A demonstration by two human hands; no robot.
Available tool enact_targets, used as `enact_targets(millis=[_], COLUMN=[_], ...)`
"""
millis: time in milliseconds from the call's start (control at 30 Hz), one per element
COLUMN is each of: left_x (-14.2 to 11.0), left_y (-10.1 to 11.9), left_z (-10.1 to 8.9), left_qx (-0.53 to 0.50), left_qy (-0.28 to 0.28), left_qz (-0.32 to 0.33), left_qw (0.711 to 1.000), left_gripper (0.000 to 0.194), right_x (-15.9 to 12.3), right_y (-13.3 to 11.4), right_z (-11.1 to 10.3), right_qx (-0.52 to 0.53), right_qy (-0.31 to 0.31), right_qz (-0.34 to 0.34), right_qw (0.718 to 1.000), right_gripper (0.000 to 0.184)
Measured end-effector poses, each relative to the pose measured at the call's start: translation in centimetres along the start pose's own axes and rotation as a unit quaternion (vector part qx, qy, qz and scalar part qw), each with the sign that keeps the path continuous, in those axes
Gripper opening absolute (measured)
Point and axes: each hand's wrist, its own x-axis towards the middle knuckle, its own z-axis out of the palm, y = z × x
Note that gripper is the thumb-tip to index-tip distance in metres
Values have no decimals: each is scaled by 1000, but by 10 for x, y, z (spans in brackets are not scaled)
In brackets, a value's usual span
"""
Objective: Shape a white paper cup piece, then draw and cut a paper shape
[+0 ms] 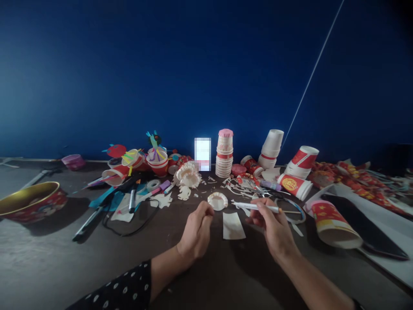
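My right hand [272, 226] is closed round a white pen [254, 206], held level with its tip pointing left. My left hand [196, 230] hangs just left of it, fingers curled into a loose fist; whether they hold anything is hidden. Between the two hands a small white paper strip [233, 226] lies flat on the dark table [97, 267]. Just beyond my hands sits a round cut-out cup bottom [217, 200].
Paper cups crowd the back: a tall stack [224, 153], white cups [271, 148] and red printed ones [303, 161]. A cup lies on its side [334, 224] at the right beside a dark tablet [364, 226]. Markers [132, 200], a cable and scraps lie left, plus a gold-rimmed bowl [30, 201].
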Motion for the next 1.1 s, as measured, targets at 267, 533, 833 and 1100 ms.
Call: enact_targets(millis=[267,533,833,1100], left_x=[7,14,13,11], left_y=[-8,-10,-6,-5], left_z=[8,11,12,14], left_qx=[-116,-289,-368,-376], left_qy=[30,-45,-50,-60], left_qz=[-1,-101,-135,-149], left_qw=[993,951,919,913], left_gripper=[13,29,34,35], right_x=[3,3,-1,-3], right_y=[-2,-3,-4,-3], right_z=[1,1,4,3], right_qx=[-6,45,60,19], right_qy=[-3,-40,-77,-129], right_qz=[-6,25,37,9], right_qw=[1000,998,995,991], right_gripper=[24,23,22,21])
